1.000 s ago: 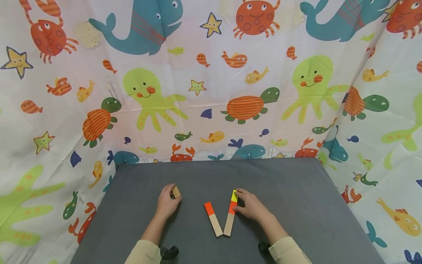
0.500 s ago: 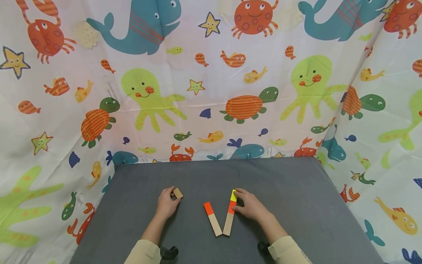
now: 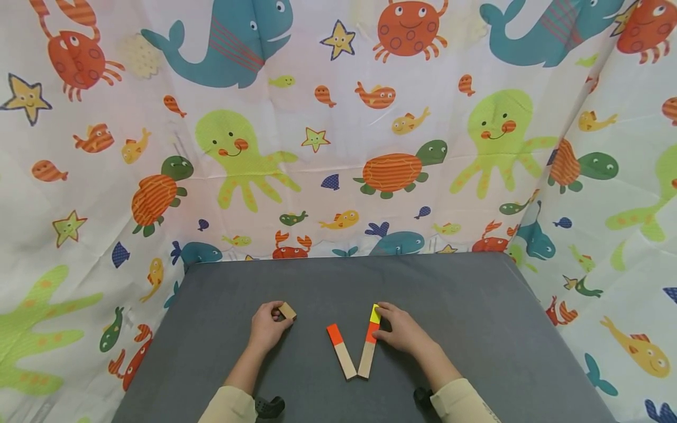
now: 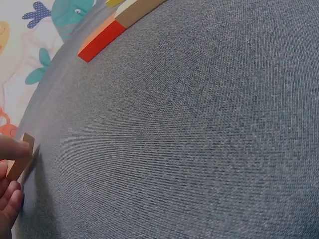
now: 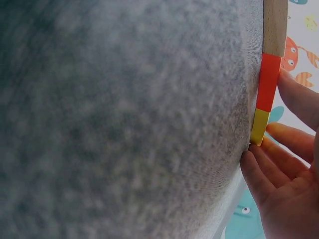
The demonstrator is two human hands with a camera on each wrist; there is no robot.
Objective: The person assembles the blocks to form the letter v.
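My left hand (image 3: pixel 268 326) pinches a small plain wooden block (image 3: pixel 287 311) between thumb and curled fingers, low over the grey table (image 3: pixel 465 294). The left wrist view shows the block (image 4: pixel 20 157) tilted at my fingertips (image 4: pixel 11 148). My right hand (image 3: pixel 403 331) rests against the right side of a flat stick (image 3: pixel 368 348) with a yellow tip, an orange band and a bare wood end. In the right wrist view my fingers (image 5: pixel 294 142) lie straight along that stick (image 5: pixel 268 82). A second stick (image 3: pixel 341 351), orange and wood, meets it in a V shape.
A curtain printed with sea animals (image 3: pixel 338 147) hangs behind and on both sides of the table. The orange-and-wood stick (image 4: pixel 102 39) shows far off in the left wrist view. Small black objects (image 3: pixel 268 405) sit near both sleeves at the near edge.
My left hand has shifted the small block slightly to the right. The right hand and both sticks have stayed in place.
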